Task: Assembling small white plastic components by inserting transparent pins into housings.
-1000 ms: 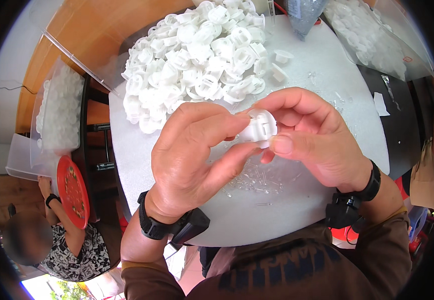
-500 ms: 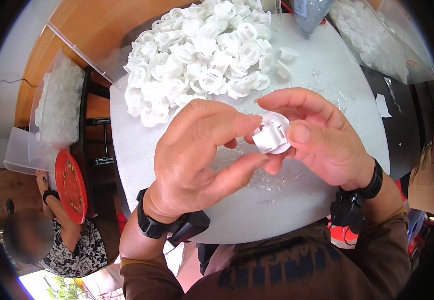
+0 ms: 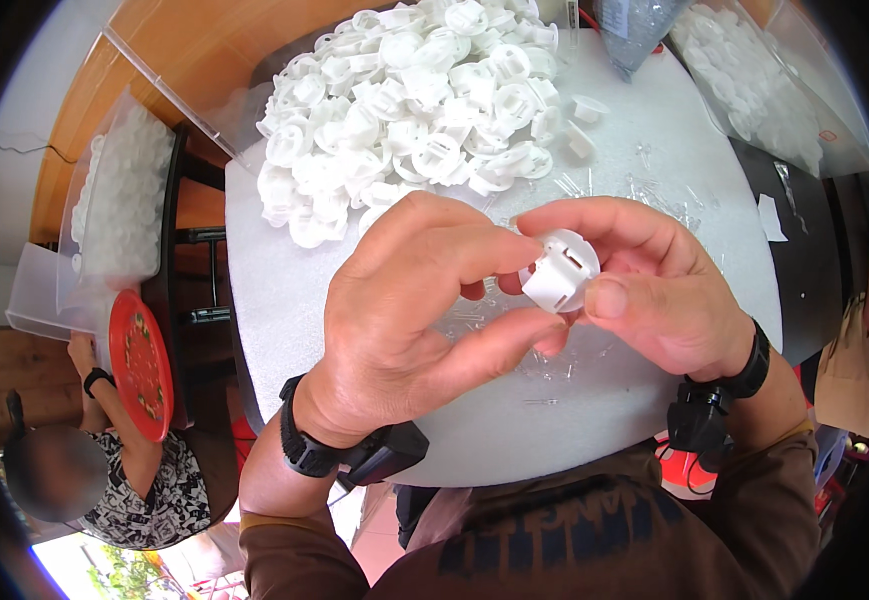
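Observation:
A small white plastic housing [image 3: 560,272], with a round flange and a boxy middle, is held up over the table between both hands. My right hand [image 3: 654,285] grips it by the rim, thumb in front and fingers curled behind. The index finger and thumb of my left hand [image 3: 414,310] close on its left side. Behind the hands a large heap of similar white plastic housings [image 3: 394,120] covers the back of the table. Tiny clear leaded parts [image 3: 644,195] lie scattered on the tabletop around and beneath my hands.
The table has a pale foam-like cover [image 3: 284,310]. At the back right stand a grey bag [image 3: 634,30] and a clear bin of white parts [image 3: 744,80]. To the left, another person [image 3: 144,470] sits beside a red round tray [image 3: 141,365] and a bagged bin [image 3: 119,200].
The white housing has turned between my fingers, so a slot in its boxy middle now shows. Both hands have shifted slightly to the right with it.

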The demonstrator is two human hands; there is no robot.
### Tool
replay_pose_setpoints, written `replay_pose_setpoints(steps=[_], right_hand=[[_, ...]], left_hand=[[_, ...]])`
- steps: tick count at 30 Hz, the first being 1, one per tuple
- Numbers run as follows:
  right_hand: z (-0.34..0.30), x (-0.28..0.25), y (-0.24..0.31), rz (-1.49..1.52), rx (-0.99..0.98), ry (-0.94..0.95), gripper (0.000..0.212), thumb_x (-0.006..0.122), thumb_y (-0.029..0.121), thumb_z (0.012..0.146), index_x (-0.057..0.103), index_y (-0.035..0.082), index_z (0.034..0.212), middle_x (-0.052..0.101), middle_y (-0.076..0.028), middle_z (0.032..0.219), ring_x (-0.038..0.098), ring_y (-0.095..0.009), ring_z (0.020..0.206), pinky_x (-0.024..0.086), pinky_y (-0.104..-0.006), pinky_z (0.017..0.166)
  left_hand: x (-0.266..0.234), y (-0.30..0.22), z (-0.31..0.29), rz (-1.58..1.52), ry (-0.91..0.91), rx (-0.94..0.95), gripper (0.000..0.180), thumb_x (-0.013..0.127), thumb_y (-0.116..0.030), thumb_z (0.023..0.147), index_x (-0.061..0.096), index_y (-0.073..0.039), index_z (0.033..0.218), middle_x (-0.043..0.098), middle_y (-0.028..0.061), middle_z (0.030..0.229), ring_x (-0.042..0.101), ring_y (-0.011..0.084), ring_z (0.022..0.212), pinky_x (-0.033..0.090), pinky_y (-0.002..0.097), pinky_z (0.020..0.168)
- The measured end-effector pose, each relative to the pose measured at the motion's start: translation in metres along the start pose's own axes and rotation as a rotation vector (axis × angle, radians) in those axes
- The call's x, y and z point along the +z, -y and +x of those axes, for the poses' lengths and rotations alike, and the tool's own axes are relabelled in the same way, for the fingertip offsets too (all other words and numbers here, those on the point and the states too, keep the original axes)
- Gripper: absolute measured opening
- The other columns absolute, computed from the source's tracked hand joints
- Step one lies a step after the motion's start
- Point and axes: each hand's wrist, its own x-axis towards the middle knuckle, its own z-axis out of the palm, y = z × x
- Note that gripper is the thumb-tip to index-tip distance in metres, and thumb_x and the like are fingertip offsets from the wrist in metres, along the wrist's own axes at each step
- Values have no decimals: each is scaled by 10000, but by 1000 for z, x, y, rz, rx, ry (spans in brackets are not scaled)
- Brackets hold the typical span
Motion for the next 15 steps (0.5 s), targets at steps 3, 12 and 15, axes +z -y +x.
replay_pose_setpoints(steps=[3,12,15], right_hand=[[1,-1,0,6,-14,-15,521,645,220,800,446,-34,1209,572,-181,1066,612,-221,808,520,-330,703],[4,-13,2,-75,-125,-115,481,423,300,891,388,-43,1227,553,-157,973,586,-179,704,499,-292,653],[7,-18,2,-27,-210,-108,461,397,278,905,382,-40,1239,527,-151,1016,550,-159,718,464,-294,650]], left_hand=[[-8,-2,-1,18,83,-81,338,757,-200,678,615,-15,922,546,68,837,514,142,701,425,250,587],[-31,4,-6,147,325,-299,164,653,-65,712,602,13,846,556,58,758,500,130,668,393,231,590],[-50,5,-15,199,473,-530,119,614,-46,737,590,9,839,532,41,736,489,103,648,382,222,586]])
